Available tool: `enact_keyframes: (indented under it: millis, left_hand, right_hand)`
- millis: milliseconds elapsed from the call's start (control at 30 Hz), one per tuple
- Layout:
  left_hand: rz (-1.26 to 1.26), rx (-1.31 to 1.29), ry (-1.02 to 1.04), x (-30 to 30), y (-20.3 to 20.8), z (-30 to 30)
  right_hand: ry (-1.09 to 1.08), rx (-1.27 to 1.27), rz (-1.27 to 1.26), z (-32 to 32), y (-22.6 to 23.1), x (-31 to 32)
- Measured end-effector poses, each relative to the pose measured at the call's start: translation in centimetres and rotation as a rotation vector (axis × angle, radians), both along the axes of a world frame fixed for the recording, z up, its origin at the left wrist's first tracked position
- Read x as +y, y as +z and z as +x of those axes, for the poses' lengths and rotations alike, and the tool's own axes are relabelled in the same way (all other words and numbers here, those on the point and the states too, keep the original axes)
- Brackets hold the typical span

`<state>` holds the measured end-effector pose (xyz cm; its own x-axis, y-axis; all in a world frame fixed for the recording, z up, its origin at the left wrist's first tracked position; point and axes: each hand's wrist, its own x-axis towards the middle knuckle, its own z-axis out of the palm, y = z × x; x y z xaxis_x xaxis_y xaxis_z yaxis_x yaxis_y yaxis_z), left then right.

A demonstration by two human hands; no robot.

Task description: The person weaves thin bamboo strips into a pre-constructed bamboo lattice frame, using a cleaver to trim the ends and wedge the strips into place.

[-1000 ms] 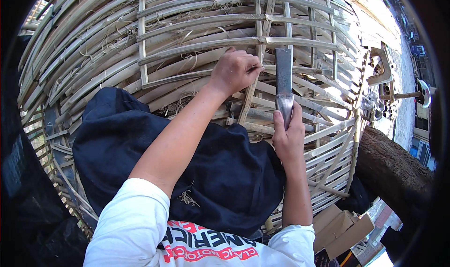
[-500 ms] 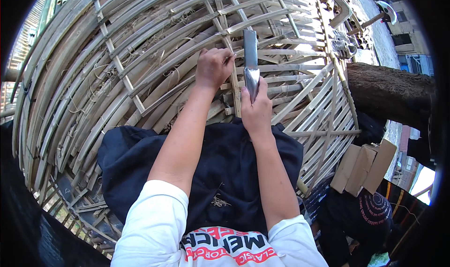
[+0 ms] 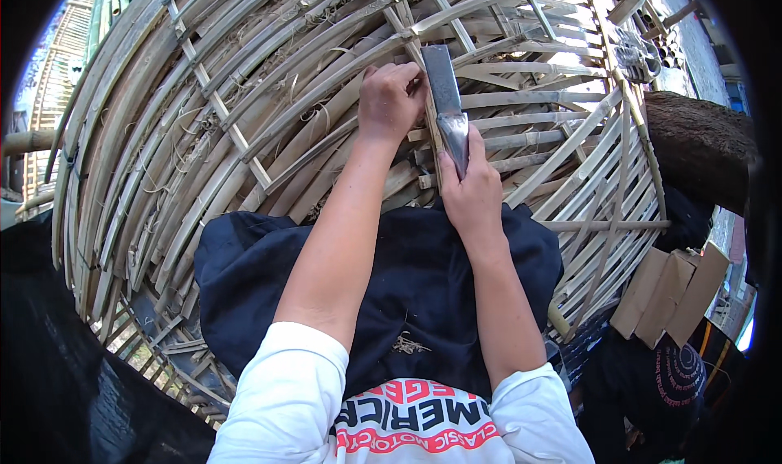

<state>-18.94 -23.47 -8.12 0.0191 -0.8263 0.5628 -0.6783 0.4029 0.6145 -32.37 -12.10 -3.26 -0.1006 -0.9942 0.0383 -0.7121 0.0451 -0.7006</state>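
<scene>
Cardboard box [image 3: 673, 293] showed at lower right of frame, near dark-clad person [image 3: 631, 382]. Thick brown trunk [image 3: 702, 150] crossed right side. Green poles [image 3: 108, 4] showed upper left, black sheet [image 3: 65, 366] lower left.

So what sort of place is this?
Probably an outdoor bamboo-working spot: split bamboo strips lie heaped in front, a rough trunk shows at right, and the right hand holds a metal tool.
</scene>
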Motion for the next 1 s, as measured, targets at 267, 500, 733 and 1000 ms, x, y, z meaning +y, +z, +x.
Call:
enact_keyframes:
  millis: [267, 500, 733, 1000]
  left_hand:
    - [-0.019, -0.001, -0.021, 0.0, 0.3, -0.3]
    - [0.026, -0.006, -0.004, 0.1, 0.0, 0.0]
    - [0.052, 0.012, -0.001, -0.1, 0.0, -0.3]
    - [-0.035, 0.016, -0.016, -0.1, -0.4, -0.2]
  right_hand:
    - [-0.006, 0.05, 0.014, -0.5, 0.7, 0.3]
    - [0.011, 0.038, -0.033, -0.3, 0.3, 0.3]
    - [0.01, 0.041, -0.04, -0.1, 0.7, 0.2]
    - [0.011, -0.05, -0.083, -0.2, 0.7, 0.7]
